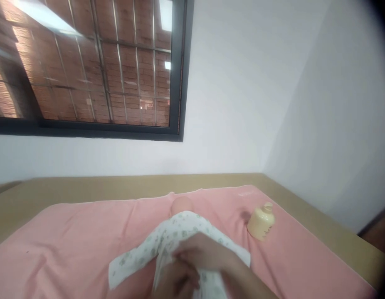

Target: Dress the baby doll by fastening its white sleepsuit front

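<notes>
A white long-sleeved baby garment (133,259) with a small green-grey print lies with its sleeves spread out, on what looks like a baby doll. The doll's rounded pinkish head (181,204) shows beyond the collar. Over the front of the garment my right hand (201,251) comes in from the lower right, its fingers bent and pressed together. Just below it, partly overlapped, my left hand (178,277) has curled fingers. Both hands are close together and smeared by motion. What lies between their fingertips is hidden.
A pink cloth (80,232) with folds covers much of the tan surface (108,187). To the right of the garment stands a cream bottle (261,222) with a narrow top. White walls rise behind and to the right. A dark-framed barred window (176,133) is at upper left.
</notes>
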### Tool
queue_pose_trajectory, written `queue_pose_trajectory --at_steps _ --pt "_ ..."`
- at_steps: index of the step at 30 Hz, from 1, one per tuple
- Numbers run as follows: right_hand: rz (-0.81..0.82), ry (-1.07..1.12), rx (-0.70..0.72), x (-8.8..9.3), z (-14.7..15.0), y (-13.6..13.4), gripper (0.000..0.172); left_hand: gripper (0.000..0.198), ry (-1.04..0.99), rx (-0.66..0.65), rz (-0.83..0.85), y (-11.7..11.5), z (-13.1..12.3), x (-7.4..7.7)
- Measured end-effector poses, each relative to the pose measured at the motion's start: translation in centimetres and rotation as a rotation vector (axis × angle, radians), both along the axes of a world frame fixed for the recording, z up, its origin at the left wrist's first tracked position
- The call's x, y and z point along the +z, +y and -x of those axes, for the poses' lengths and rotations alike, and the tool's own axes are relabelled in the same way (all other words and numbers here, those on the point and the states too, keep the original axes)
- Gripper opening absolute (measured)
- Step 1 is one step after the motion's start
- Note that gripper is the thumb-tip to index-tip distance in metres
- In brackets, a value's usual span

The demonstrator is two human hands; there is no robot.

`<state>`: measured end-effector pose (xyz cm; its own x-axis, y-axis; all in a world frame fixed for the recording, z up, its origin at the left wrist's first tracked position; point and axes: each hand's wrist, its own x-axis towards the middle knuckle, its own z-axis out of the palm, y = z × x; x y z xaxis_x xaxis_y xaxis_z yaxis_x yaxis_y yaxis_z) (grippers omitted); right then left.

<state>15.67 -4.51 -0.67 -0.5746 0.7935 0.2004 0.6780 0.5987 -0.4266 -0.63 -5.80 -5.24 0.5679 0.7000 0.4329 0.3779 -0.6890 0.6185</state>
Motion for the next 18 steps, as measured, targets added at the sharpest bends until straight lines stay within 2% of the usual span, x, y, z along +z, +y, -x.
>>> queue_pose_trajectory --at_steps 1,2,3,4,6,8,10,12,16,18 --pt "0.02 0.053 -0.039 0.5 -0.8 1.2 0.041 0.025 -0.009 0.048 0.028 0.8 -0.3 1.2" --pt "0.022 0.105 -0.113 0.8 -1.5 2.4 0.046 0.026 -0.014 0.232 0.101 1.9 -0.6 2.5" --pt "0.042 0.215 -0.301 1.0 -2.0 3.7 0.046 0.027 -0.001 0.409 0.124 3.0 -1.0 3.6" --pt "0.061 0.26 -0.495 0.9 -2.3 4.8 0.046 0.027 0.04 0.499 0.128 4.3 -1.4 4.6" --pt "0.17 0.235 -0.68 0.2 -2.3 6.5 0.047 0.021 0.156 0.643 0.103 6.5 -2.1 5.5" --pt "0.272 0.123 -0.672 -0.5 -1.7 7.1 0.054 0.013 0.294 0.736 0.093 7.9 -2.4 5.1" --pt "0.295 0.003 -0.6 -0.8 -1.0 6.5 0.063 0.025 0.387 0.799 0.128 8.4 -2.5 4.0" --pt "0.237 -0.098 -0.553 -0.5 -0.5 5.1 0.066 0.036 0.441 0.833 0.164 8.3 -2.5 3.0" --pt "0.066 -0.13 -0.476 0.7 0.2 2.1 0.061 0.044 0.506 0.799 0.182 7.7 -2.3 2.6" --pt "0.059 -0.106 -0.467 0.9 0.3 1.6 0.062 0.046 0.527 0.746 0.168 7.3 -2.1 2.8"
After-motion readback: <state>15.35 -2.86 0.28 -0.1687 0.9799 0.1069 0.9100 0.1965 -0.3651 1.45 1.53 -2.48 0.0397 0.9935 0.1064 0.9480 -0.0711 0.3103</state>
